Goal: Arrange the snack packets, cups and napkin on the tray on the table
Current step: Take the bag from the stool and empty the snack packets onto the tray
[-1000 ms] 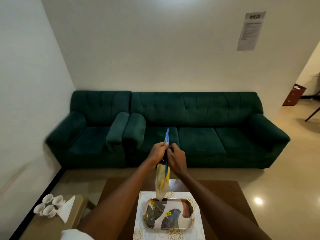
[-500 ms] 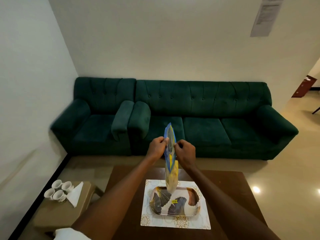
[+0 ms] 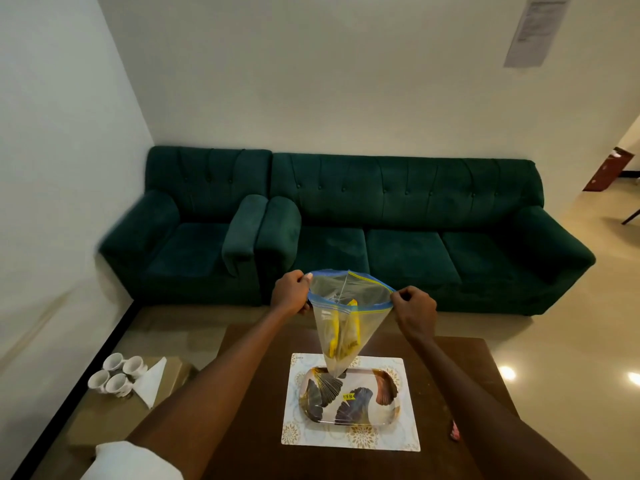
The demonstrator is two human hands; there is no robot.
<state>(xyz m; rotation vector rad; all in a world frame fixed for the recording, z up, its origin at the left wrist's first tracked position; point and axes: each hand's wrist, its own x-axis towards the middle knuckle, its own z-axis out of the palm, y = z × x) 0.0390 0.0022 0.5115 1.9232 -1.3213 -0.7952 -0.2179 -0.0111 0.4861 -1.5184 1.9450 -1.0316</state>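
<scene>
A clear zip bag point(image 3: 343, 327) with a blue seal hangs above the tray, its mouth pulled wide. Yellow snack packets point(image 3: 351, 329) stand inside it. My left hand point(image 3: 290, 294) pinches the bag's left rim and my right hand point(image 3: 414, 311) pinches the right rim. Below the bag lies the leaf-patterned tray point(image 3: 360, 412), bare, on a white placemat point(image 3: 408, 438) on the brown table point(image 3: 263, 427). Several white cups point(image 3: 116, 375) and a folded white napkin point(image 3: 152, 381) sit on a low stool at the left.
A dark green sofa point(image 3: 381, 230) and matching armchair point(image 3: 187, 237) stand behind the table against the wall. The low tan stool point(image 3: 104, 420) is left of the table. A small pink object point(image 3: 454, 432) lies at the table's right side.
My hands have drawn apart, pulling the bag's mouth from shut and edge-on to wide. The view has tilted further down over the table.
</scene>
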